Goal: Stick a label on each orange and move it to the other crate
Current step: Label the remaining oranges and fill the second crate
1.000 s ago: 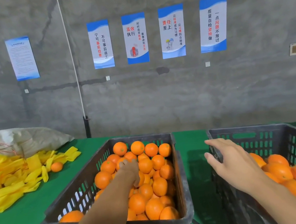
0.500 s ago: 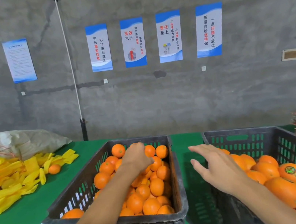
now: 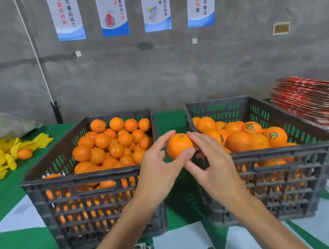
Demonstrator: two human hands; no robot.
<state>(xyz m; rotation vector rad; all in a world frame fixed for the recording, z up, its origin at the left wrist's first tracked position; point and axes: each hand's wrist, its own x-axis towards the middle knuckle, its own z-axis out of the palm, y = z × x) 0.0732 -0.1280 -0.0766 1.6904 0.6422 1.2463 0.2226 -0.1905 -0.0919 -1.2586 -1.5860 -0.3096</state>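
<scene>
The left hand (image 3: 157, 168) holds one orange (image 3: 179, 148) between thumb and fingers, above the gap between the left crate (image 3: 40, 185) and right crate (image 3: 320, 143). The right hand (image 3: 214, 163) touches the orange's right side with curled fingertips; whether its grip closes on the fruit cannot be told.

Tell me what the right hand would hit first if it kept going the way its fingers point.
The right hand points up and left, and its fingers already touch the held orange, so that comes first. Beyond it probably lie the left hand fingers; depth is unclear.

Two bare forearms, no sleeves, L hand (image 3: 158, 168), R hand (image 3: 214, 166)
</scene>
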